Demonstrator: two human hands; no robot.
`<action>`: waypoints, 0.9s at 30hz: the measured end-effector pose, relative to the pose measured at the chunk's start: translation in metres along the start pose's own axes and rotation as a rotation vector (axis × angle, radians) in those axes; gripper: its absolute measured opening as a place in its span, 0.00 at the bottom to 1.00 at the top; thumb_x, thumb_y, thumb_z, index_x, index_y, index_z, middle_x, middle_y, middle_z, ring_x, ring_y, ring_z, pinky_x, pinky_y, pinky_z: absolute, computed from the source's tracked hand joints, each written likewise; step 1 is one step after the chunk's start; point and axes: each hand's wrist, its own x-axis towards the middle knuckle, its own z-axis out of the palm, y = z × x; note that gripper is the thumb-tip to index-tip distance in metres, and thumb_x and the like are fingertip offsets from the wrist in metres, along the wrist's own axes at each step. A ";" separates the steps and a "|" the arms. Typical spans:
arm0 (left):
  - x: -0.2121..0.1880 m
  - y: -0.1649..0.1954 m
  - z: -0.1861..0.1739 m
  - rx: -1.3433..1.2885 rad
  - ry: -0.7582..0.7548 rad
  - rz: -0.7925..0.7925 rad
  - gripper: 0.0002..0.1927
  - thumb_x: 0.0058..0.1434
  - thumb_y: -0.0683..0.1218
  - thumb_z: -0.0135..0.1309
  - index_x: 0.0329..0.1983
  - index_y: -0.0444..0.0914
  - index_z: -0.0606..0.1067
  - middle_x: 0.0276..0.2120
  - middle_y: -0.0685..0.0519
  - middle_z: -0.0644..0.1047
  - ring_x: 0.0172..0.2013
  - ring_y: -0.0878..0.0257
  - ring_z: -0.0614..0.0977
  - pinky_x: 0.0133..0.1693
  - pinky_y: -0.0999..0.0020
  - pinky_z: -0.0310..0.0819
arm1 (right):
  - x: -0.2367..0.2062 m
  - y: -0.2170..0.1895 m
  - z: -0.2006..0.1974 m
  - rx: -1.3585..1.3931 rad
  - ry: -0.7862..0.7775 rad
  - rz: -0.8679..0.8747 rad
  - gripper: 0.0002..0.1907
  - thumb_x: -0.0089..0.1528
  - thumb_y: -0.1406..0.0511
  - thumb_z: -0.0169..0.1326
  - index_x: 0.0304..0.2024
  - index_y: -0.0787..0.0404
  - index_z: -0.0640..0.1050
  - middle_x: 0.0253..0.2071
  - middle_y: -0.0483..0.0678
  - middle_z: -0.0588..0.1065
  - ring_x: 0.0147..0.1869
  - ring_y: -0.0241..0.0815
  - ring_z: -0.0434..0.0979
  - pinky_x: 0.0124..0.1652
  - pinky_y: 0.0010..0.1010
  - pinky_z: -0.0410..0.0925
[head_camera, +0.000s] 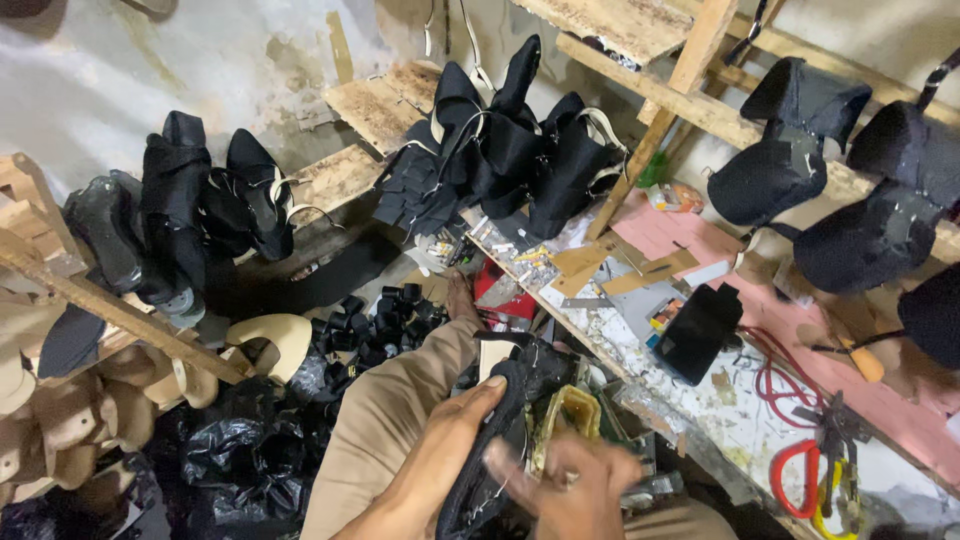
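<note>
Holding a black shoe upper (505, 440) over the lap, the left hand (445, 455) has its grip closed along the piece's left edge, thumb on top near the upper end and the other fingers wrapped out of sight beneath. The shoe upper runs lengthwise from the bottom of the view up and slightly right toward the tabletop (700, 400), so its long axis lies nearly in line with the left forearm. The right hand (575, 490) sits just to the right of it, blurred, fingers curled and touching the yellowish inner part (568, 420) of the piece; whether that grip is really clamped on it or only brushing it I cannot tell. Of the two, the left hand is the one bearing the piece, with the right hand beside its lower right flank. Ahead on the tabletop lie paper scraps, a flat black piece (698, 332) and red-handled pliers (800, 470), well apart from both hands.
</note>
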 end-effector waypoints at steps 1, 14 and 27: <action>0.001 -0.001 0.000 0.068 0.025 0.036 0.21 0.66 0.54 0.48 0.50 0.33 0.77 0.43 0.54 0.83 0.42 0.68 0.81 0.47 0.73 0.72 | -0.001 0.000 0.001 0.019 -0.044 0.130 0.20 0.64 0.61 0.52 0.55 0.27 0.80 0.44 0.40 0.68 0.53 0.44 0.58 0.53 0.37 0.58; 0.003 0.007 -0.022 -0.272 0.256 -0.362 0.21 0.69 0.58 0.49 0.44 0.37 0.80 0.26 0.53 0.79 0.22 0.63 0.78 0.25 0.69 0.70 | -0.010 0.044 0.016 -0.177 -0.526 0.086 0.23 0.58 0.58 0.51 0.56 0.50 0.81 0.57 0.49 0.69 0.54 0.53 0.62 0.49 0.47 0.56; 0.023 -0.005 -0.025 -0.292 0.195 -0.299 0.19 0.67 0.55 0.49 0.43 0.37 0.81 0.23 0.53 0.78 0.19 0.63 0.76 0.22 0.68 0.69 | -0.035 0.095 0.039 -0.126 -0.965 0.741 0.33 0.71 0.46 0.33 0.38 0.53 0.88 0.51 0.42 0.76 0.60 0.45 0.61 0.60 0.49 0.50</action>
